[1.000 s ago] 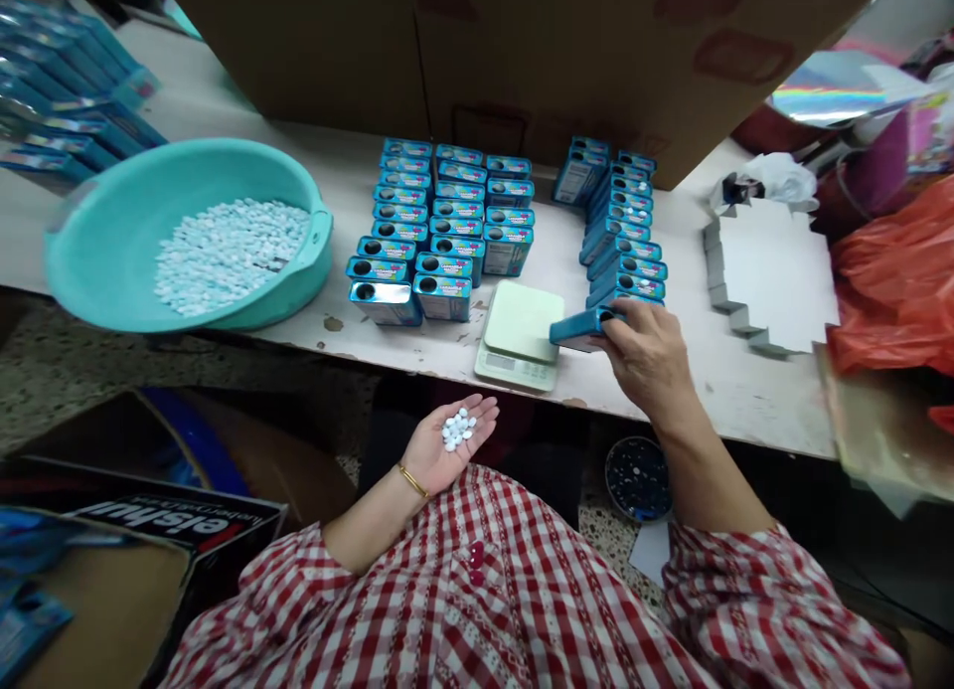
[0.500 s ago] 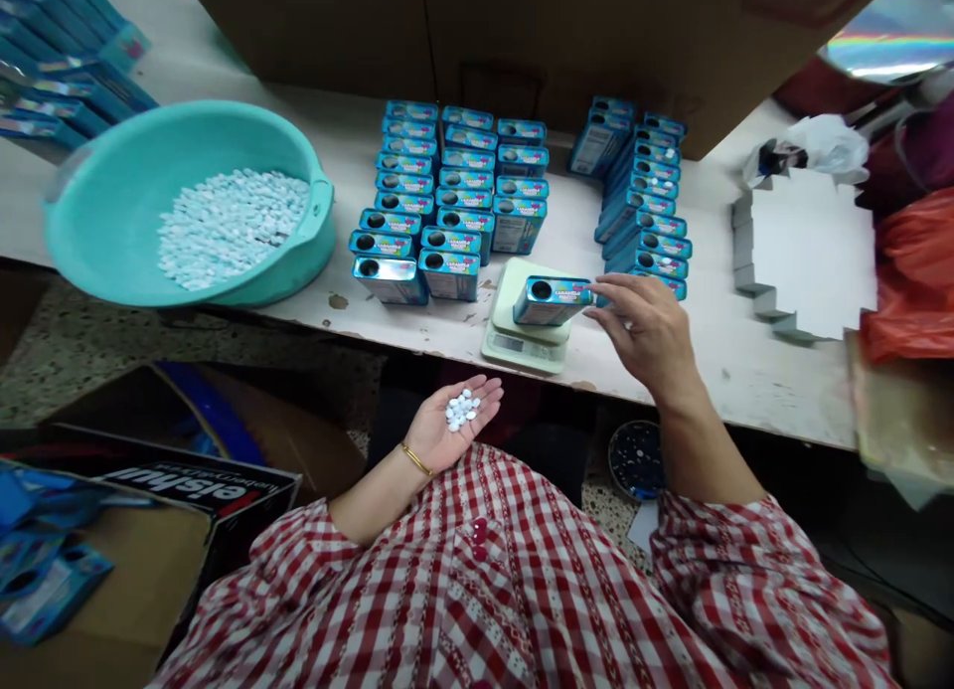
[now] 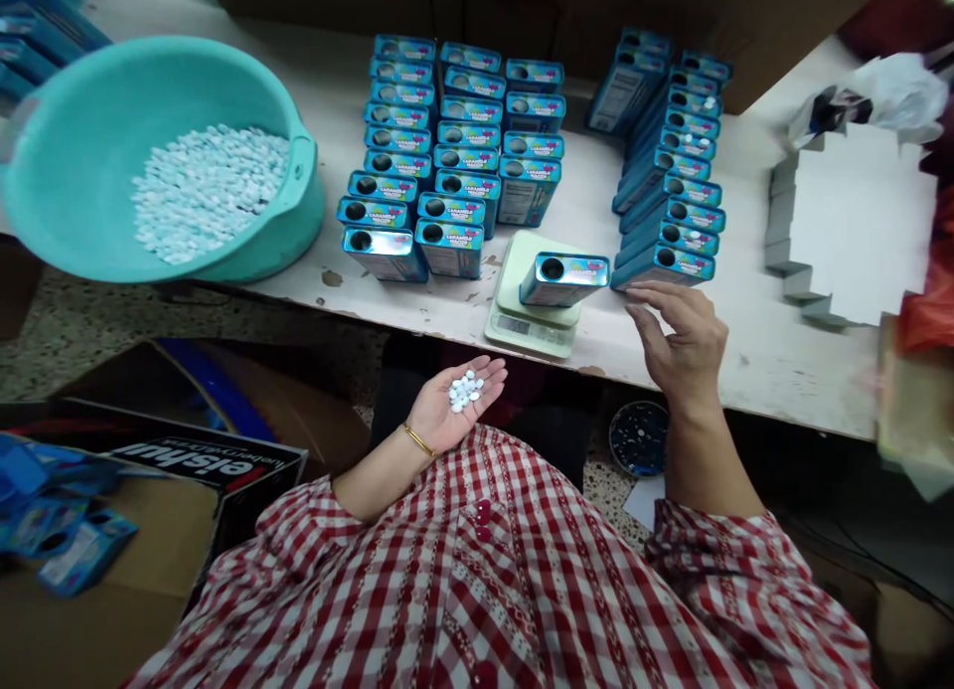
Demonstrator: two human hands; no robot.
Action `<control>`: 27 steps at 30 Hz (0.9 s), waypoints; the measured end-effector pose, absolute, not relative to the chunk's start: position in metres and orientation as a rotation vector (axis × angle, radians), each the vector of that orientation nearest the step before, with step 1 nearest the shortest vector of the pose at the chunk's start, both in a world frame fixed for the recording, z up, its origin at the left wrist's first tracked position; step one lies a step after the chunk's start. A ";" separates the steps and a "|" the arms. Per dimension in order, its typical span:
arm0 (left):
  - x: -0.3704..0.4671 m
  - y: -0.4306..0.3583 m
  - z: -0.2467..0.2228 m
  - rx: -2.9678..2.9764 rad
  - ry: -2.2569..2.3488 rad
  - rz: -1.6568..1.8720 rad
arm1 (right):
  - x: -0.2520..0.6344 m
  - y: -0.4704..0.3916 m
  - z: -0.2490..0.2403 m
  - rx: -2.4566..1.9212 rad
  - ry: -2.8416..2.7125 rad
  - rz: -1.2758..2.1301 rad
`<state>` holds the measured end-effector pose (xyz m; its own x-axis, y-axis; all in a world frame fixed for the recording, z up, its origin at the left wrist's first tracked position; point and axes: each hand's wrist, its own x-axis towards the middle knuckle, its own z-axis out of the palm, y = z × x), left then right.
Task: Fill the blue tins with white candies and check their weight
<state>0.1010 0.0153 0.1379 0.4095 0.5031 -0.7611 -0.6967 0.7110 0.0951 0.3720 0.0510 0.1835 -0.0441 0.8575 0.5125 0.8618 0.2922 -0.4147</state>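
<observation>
On the upturned palm of my left hand [image 3: 443, 408] lies a small heap of white candies [image 3: 466, 391], held in front of the table edge. My right hand [image 3: 684, 343] hovers over the table, thumb and fingers apart with nothing between them. Just beyond its fingertips is the front blue box of the right-hand row [image 3: 663, 262]. A single blue candy box [image 3: 566, 276] stands upright on the pale green scale [image 3: 533, 333], its round top hole uncovered. Neither hand touches that box. Digits on the scale's display are too blurred to read.
A turquoise basin [image 3: 298, 162] of white candies stands left. Upright blue boxes with round holes fill several rows [image 3: 451, 237] behind the scale. Flat white cardboard [image 3: 857, 232] lies right. A cardboard wall [image 3: 596, 3] closes the back. An open carton [image 3: 160, 540] with blue boxes is lower left.
My right hand has let go of the box on the scale and moved right, to the front of the right-hand row. The left hand still holds its candies. The view has shifted slightly.
</observation>
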 end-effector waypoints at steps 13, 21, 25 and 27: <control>0.106 0.035 0.147 -0.231 0.808 0.822 | 0.349 0.086 0.139 -1.394 -1.680 0.502; 0.115 0.062 0.160 -0.196 0.734 0.898 | 0.340 0.101 0.134 -1.392 -1.642 0.631; 0.114 0.060 0.156 -0.211 0.745 0.907 | 0.333 0.087 0.155 -1.392 -1.774 0.467; 0.115 0.061 0.155 -0.227 0.747 0.905 | 0.325 0.078 0.170 -1.349 -1.906 0.308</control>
